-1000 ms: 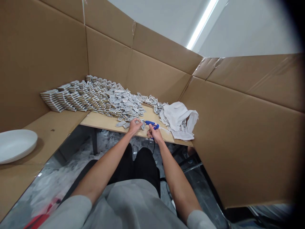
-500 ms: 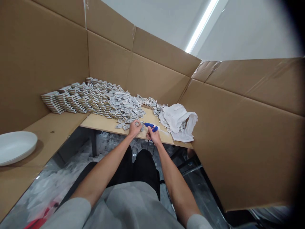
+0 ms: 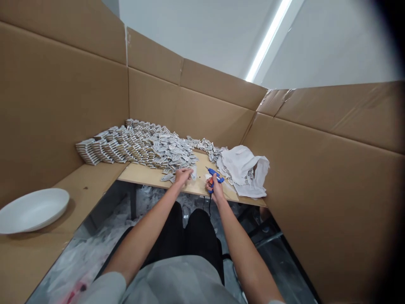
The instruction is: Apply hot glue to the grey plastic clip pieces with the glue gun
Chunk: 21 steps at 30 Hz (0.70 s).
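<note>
My left hand point(image 3: 183, 176) rests at the board's front edge, its fingers pinching a small grey-white flat piece point(image 3: 193, 172). My right hand point(image 3: 215, 188) grips a small blue corded tool point(image 3: 213, 175) with an orange part, its tip pointing away from me. Behind my left hand lies a large mass of similar pieces point(image 3: 136, 145), in neat overlapping rows at left and loose towards the middle. A crumpled white cloth point(image 3: 243, 171) lies to the right of my right hand, on the light wooden board point(image 3: 139, 175).
Tall cardboard walls point(image 3: 72, 97) surround the board at back and sides. A white plate point(image 3: 33, 210) sits on a cardboard-covered shelf point(image 3: 90, 190) at left. A black cable point(image 3: 209, 204) hangs below the board, above white scraps on the floor.
My right hand and the blue tool have moved rightward, away from the piece in my left hand. The whole scene sits lower in view because my head has shifted.
</note>
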### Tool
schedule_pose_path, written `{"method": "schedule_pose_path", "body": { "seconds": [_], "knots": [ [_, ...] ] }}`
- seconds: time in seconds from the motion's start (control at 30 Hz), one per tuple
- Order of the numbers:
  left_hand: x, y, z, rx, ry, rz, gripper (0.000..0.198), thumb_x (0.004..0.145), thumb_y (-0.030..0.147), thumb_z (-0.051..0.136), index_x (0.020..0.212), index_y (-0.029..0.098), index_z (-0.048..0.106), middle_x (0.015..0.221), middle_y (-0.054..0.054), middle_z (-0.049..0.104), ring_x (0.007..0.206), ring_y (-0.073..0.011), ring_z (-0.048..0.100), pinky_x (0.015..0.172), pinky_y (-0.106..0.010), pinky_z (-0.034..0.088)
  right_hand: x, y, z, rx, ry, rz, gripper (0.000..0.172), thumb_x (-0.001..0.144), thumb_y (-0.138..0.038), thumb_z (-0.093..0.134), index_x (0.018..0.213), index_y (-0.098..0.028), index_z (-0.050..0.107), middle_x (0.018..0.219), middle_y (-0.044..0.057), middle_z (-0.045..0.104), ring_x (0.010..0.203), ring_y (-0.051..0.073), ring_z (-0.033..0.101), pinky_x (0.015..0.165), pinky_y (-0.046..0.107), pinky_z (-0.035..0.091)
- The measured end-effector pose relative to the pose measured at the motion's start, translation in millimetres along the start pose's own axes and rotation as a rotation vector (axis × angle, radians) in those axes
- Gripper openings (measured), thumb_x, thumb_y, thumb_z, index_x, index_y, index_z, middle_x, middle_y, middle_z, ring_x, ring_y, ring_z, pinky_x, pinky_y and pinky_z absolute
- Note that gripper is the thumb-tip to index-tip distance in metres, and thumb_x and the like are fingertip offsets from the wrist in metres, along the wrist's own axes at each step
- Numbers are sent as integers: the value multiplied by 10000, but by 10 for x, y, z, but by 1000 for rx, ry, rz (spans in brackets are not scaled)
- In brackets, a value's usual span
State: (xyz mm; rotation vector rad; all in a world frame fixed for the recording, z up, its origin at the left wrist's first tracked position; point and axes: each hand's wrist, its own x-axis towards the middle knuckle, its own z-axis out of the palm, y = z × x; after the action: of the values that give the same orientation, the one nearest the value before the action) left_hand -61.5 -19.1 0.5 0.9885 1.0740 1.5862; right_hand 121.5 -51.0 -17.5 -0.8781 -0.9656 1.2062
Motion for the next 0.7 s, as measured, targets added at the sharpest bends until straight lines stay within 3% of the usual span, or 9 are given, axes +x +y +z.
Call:
{"method": "schedule_pose_path", "body": {
  "seconds": [0.2, 0.3, 0.37, 0.43, 0.57, 0.7],
  "knots": [
    [830, 873, -289, -43, 135, 36, 226, 707, 284, 748, 640, 198, 550, 558, 2, 588, 550, -131, 606, 648, -282, 556, 21, 1, -15, 29, -12, 35, 628, 728, -794, 787, 685, -202, 581, 655, 11, 600, 438, 66, 483, 324, 181, 264],
    [926, 1027, -368, 125, 136, 131, 199, 797, 347, 665, 722, 184, 579, 621, -7, 620, 617, -134, 639, 674, -261, 551, 28, 8, -6, 34, -17, 42, 647, 712, -806, 789, 677, -201, 564, 651, 4, 598, 426, 57, 462, 332, 180, 259],
    [753, 863, -354, 269, 92, 165, 175, 821, 323, 601, 727, 175, 599, 620, -9, 623, 586, -141, 614, 628, -260, 522, 27, 7, 1, 39, -23, 43, 656, 700, -812, 790, 677, -200, 556, 652, -2, 596, 422, 51, 448, 342, 181, 257],
    [469, 558, -311, 389, 10, 186, 131, 793, 262, 588, 708, 171, 628, 597, -3, 621, 562, -152, 591, 603, -262, 490, 20, 1, 8, 36, -19, 41, 653, 699, -810, 787, 683, -201, 553, 652, -6, 590, 426, 52, 447, 353, 184, 257],
    [-7, 20, -250, 639, -116, 268, 127, 765, 169, 593, 651, 176, 650, 646, -17, 656, 671, -173, 609, 706, -270, 462, 4, -20, 11, 8, 6, 45, 633, 711, -800, 775, 693, -207, 552, 657, 0, 594, 450, 69, 467, 367, 194, 259],
    [-103, -89, -257, 859, -167, 321, 152, 808, 131, 579, 703, 183, 677, 740, -46, 698, 756, -195, 625, 783, -288, 437, 11, -26, 10, -3, 11, 41, 646, 689, -810, 778, 694, -207, 549, 657, 1, 598, 461, 73, 467, 381, 194, 256]
  ]
}}
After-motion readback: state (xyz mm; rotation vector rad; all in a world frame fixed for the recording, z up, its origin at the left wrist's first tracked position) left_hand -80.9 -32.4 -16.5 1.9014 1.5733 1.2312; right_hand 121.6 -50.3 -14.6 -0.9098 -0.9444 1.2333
